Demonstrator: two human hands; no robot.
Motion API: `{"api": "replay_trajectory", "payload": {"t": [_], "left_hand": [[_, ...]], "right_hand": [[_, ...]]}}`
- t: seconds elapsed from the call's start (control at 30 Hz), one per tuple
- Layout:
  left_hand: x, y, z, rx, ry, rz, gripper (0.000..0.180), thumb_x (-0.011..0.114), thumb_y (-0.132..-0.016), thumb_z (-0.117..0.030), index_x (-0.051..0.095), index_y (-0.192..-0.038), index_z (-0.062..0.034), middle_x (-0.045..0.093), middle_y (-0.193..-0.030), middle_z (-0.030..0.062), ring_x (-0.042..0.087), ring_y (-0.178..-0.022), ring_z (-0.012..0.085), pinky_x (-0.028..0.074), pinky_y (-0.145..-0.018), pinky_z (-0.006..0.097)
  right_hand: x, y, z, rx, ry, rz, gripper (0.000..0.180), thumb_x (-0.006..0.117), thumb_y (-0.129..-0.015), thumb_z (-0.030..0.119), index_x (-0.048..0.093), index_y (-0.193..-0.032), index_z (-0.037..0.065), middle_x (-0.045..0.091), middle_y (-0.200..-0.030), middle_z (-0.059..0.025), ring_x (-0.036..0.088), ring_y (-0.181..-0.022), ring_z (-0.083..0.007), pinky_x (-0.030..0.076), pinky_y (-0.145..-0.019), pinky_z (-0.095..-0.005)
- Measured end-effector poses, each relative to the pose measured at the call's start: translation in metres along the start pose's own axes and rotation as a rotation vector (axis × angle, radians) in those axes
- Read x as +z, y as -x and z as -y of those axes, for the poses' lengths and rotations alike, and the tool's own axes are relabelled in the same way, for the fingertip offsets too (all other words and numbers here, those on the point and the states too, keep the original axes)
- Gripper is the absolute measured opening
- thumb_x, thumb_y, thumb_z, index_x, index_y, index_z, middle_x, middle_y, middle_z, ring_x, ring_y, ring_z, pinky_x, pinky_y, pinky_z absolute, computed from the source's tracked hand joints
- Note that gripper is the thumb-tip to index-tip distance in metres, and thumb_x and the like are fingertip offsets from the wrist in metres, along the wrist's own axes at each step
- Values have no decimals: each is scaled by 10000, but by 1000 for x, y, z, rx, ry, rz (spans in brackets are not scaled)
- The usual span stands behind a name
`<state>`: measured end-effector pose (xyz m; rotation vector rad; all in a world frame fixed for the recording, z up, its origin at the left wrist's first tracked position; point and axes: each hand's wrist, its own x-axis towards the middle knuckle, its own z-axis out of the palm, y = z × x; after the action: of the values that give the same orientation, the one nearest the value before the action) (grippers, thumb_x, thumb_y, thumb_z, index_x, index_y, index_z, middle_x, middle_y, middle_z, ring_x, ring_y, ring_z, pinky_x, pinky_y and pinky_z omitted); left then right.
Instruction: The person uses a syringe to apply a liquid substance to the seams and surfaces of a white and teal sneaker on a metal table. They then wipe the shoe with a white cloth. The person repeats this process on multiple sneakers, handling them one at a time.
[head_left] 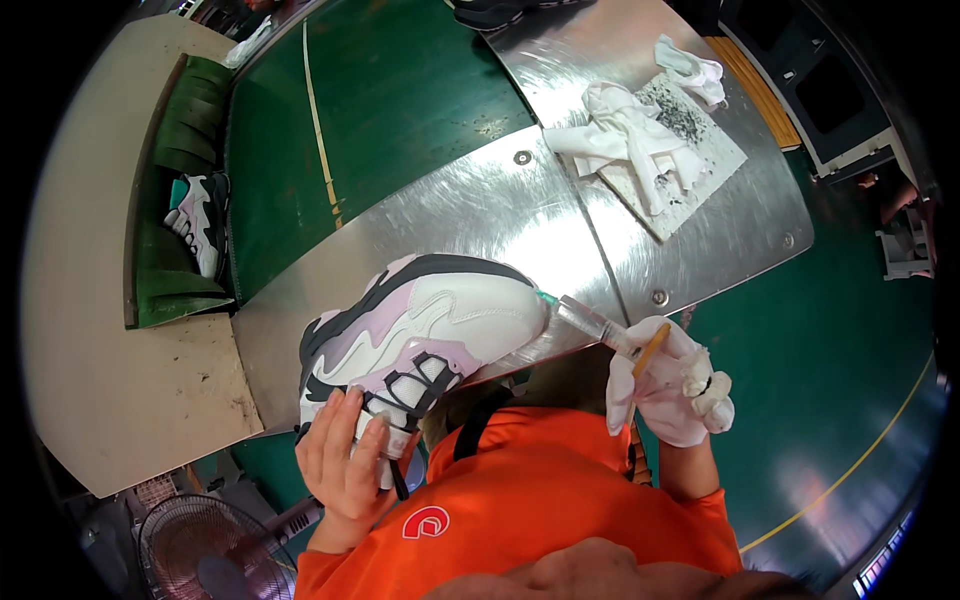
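Note:
A white sneaker [485, 305] with lilac and black panels lies on its side at the near edge of the metal table. My bare left hand [342, 455] grips it around the tongue and collar, fingers curled over the laces. In my white-gloved right hand [672, 390] is a clear syringe [590, 320], whose green tip meets or nearly meets the sole edge at the toe. A thin tan stick [652, 350] is also held in that hand, crossing the syringe's rear end. The glove's bunched fabric hides some of the fingers.
White cloths [625, 135] lie on a pale, dark-speckled board [715, 150] at the right of the metal table [440, 210]. A green conveyor belt [400, 90] runs along the far side. Another sneaker [205, 225] rests on a green rack at left. A fan [215, 550] stands lower left.

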<state>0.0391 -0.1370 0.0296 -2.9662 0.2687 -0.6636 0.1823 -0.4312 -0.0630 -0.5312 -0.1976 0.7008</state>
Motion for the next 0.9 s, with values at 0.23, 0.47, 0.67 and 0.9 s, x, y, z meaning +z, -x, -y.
{"api": "replay_trajectory", "payload": {"t": [0.23,0.47,0.67,0.9], "left_hand": [[2,4,2,8,22,-17,399,766,-831,-268,616,-1165,-112,674,-1188,192,654,-1079,356,469,-868,380],[2,3,3,25,41,-31,378,761,-826,-259,633,-1145,-103,679,-1170,200,656,-1071,358,467,-866,375],[3,4,4,21,51,-40,345,736,-812,-183,640,-1133,-98,689,-1146,200,662,-1059,355,462,-873,372],[0,1,3,7,76,-44,330,728,-807,-164,651,-1121,-97,688,-1152,201,658,-1068,353,457,-881,371]], "right_hand": [[21,4,1,-40,91,-138,1065,794,-535,569,445,-1252,-137,607,-939,-265,640,-648,-327,588,-520,-394],[37,8,3,-48,76,-172,1049,839,-572,520,438,-1277,-146,599,-1021,-257,664,-748,-343,606,-593,-425],[54,10,7,-32,107,-207,1082,878,-578,497,411,-1309,-150,612,-993,-246,687,-800,-364,612,-669,-433],[78,10,11,31,218,-246,955,891,-566,270,443,-1312,-123,627,-1013,-220,698,-854,-328,602,-736,-398]]}}
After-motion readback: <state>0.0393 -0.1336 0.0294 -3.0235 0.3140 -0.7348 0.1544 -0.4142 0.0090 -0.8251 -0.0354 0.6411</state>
